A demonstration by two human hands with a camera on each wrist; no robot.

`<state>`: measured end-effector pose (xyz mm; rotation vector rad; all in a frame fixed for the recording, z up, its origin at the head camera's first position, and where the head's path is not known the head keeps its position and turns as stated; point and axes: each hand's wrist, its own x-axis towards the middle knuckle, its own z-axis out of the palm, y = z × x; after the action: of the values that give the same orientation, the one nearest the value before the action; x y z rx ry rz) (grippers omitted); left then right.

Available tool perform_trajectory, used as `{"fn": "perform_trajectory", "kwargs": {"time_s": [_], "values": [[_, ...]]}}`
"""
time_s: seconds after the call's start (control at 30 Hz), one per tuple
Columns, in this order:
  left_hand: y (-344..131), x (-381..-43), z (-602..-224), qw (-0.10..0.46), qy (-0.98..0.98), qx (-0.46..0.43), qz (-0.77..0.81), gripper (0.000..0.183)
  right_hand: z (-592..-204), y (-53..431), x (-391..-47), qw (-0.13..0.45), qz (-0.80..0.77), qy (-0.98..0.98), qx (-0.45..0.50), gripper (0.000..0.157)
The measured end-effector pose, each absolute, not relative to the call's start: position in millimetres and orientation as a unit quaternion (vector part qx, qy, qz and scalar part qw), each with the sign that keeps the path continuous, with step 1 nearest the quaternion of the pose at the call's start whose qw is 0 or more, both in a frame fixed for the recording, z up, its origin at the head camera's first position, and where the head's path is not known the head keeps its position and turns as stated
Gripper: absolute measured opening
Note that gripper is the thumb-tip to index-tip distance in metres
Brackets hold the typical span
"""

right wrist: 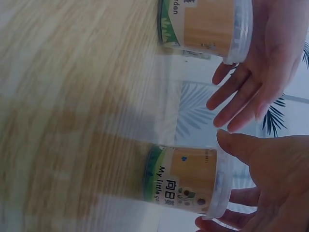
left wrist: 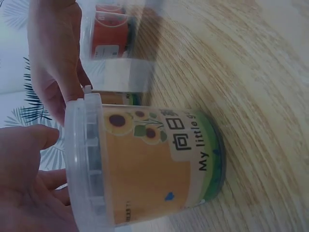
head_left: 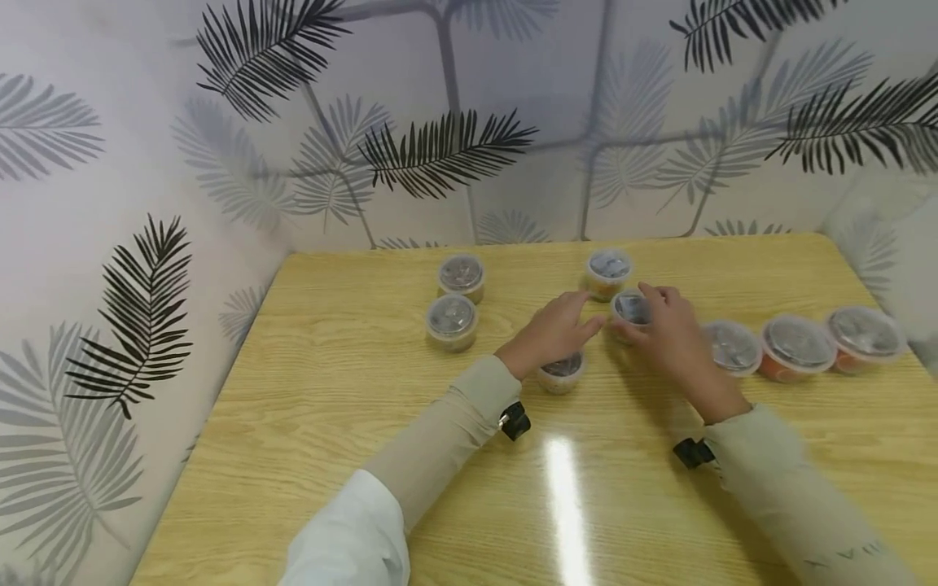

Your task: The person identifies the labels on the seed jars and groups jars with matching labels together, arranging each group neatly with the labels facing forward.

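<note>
Small round plastic tubs with clear lids and sunflower labels stand about both hands. My left hand [head_left: 550, 332] reaches over the nearest tub [head_left: 561, 374], fingers extended, holding nothing. In the left wrist view this tub [left wrist: 149, 164] stands upright in front of the hand. My right hand [head_left: 670, 334] has its thumb and fingers around the lid of another tub [head_left: 632, 308]; the right wrist view shows that tub [right wrist: 186, 179] standing on the table, its lid between thumb and fingers. Just behind it is a third tub [head_left: 608, 273], close to the left fingertips.
Two tubs stand left of the hands, one [head_left: 451, 321] in front of the other [head_left: 462, 275]. To the right is a row of wider tubs [head_left: 797, 346] with orange-red labels. The wooden table [head_left: 330, 391] meets a leaf-patterned wall [head_left: 528, 195] at the back.
</note>
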<state>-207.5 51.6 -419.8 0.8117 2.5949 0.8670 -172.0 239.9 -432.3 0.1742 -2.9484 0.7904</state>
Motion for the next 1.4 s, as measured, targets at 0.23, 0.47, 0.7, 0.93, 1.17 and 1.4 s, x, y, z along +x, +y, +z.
{"fn": "perform_trajectory", "kwargs": {"time_s": [0.23, 0.47, 0.7, 0.93, 1.17, 1.4], "values": [[53, -209, -422, 0.174, 0.906, 0.273, 0.273, 0.061, -441, 226, -173, 0.076, 0.291, -0.949, 0.097, 0.067], [44, -210, -426, 0.188, 0.877, 0.291, 0.333, 0.065, -440, 220, -168, 0.076, 0.329, -0.931, 0.136, 0.07], [29, -206, -414, 0.161, 0.825, 0.311, 0.444, 0.055, -421, 216, -156, 0.097, 0.378, -0.909, 0.143, 0.072], [24, -182, -378, 0.129, 0.771, 0.312, 0.54, 0.047, -391, 217, -136, 0.121, 0.454, -0.869, 0.155, 0.07], [15, -159, -354, 0.134, 0.702, 0.336, 0.613, 0.044, -350, 204, -110, 0.124, 0.515, -0.831, 0.171, 0.066], [9, -144, -346, 0.129, 0.653, 0.345, 0.662, 0.041, -350, 206, -105, 0.13, 0.567, -0.787, 0.205, 0.067]]}}
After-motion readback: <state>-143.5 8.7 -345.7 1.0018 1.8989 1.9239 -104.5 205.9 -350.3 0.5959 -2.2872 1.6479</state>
